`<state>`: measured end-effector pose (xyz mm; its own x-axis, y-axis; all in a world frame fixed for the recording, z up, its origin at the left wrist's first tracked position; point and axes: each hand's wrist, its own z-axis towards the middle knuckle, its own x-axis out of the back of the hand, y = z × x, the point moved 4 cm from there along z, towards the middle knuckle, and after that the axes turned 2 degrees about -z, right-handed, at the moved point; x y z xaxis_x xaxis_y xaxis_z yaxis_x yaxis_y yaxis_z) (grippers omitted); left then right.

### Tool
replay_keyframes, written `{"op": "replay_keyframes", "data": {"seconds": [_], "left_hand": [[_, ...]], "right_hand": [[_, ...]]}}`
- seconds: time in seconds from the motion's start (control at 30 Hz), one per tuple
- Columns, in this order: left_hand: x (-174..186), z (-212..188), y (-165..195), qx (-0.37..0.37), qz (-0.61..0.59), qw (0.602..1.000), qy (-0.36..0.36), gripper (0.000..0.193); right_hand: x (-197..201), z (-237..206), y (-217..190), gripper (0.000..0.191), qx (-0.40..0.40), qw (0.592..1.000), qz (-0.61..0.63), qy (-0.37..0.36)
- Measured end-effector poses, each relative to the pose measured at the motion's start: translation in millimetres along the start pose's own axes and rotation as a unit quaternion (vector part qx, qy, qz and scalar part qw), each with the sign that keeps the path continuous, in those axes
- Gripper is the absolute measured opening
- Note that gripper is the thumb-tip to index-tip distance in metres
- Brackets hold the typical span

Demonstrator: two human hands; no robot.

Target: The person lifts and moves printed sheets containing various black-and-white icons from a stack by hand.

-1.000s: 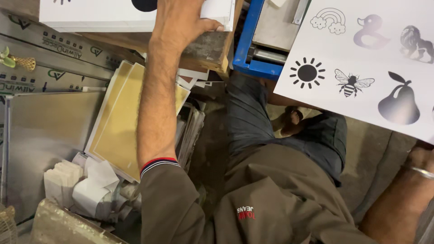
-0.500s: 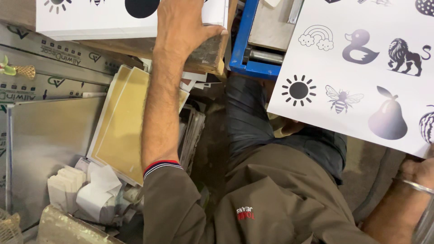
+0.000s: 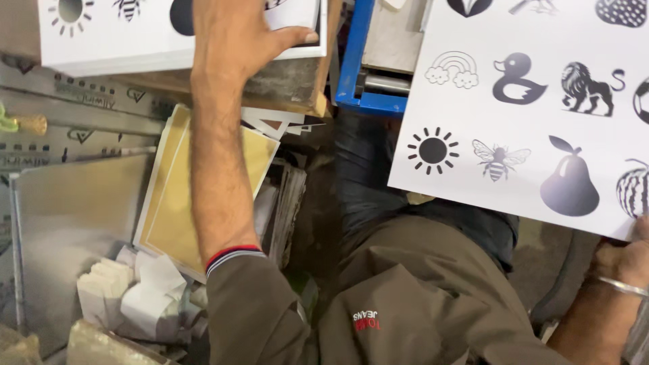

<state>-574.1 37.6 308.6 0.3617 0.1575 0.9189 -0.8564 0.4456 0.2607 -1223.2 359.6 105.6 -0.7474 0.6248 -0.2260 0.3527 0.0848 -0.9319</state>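
Head view: left hand [image 3: 236, 40] at eleven o'clock lies flat, fingers spread, on a printed stack [image 3: 122, 30]; right hand [image 3: 625, 260] at four o'clock pinches a picture sheet [image 3: 541, 101].

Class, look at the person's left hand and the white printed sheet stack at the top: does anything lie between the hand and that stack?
Nothing visible does. The left hand lies flat on the white stack of sheets printed with black silhouettes, thumb out toward its right edge. The right hand separately grips the lower corner of a large white sheet of animal and fruit silhouettes.
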Motion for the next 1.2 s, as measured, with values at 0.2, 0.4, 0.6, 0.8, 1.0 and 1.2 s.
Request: {"op": "replay_keyframes", "data": {"seconds": [0.2, 0.4, 0.6, 0.8, 1.0, 1.2], "left_hand": [[-17.1, -41.1, 23.1, -0.096, 0.112, 0.985, 0.090, 0.066], [-46.6, -49.2, 5.7, -0.095, 0.158, 0.972, 0.146, 0.063], [-34.3, -44.1, 12.9, -0.080, 0.139, 0.979, 0.126, 0.053], [-12.8, -42.5, 3.7, -0.073, 0.013, 0.997, 0.018, 0.045], [-1.1, -43.8, -54.7, 0.123, -0.186, 0.973, 0.052, 0.030], [-1.6, -27.6, 63.9, 0.046, -0.072, 0.991, 0.108, 0.027]], "right_hand": [[-14.5, -6.1, -8.0, 0.042, 0.038, 0.998, 0.044, 0.027], [-69.7, 67.1, -29.4, 0.042, 0.075, 0.997, 0.000, -0.031], [-125.7, 140.9, -28.1, 0.040, 0.135, 0.981, 0.132, -0.047], [-121.6, 119.6, 1.5, 0.040, -0.017, 0.999, -0.006, -0.037], [-138.8, 69.0, 11.5, 0.038, -0.064, 0.991, 0.016, -0.116], [-258.9, 5.1, 1.7, 0.055, -0.088, 0.958, -0.045, -0.268]]}}
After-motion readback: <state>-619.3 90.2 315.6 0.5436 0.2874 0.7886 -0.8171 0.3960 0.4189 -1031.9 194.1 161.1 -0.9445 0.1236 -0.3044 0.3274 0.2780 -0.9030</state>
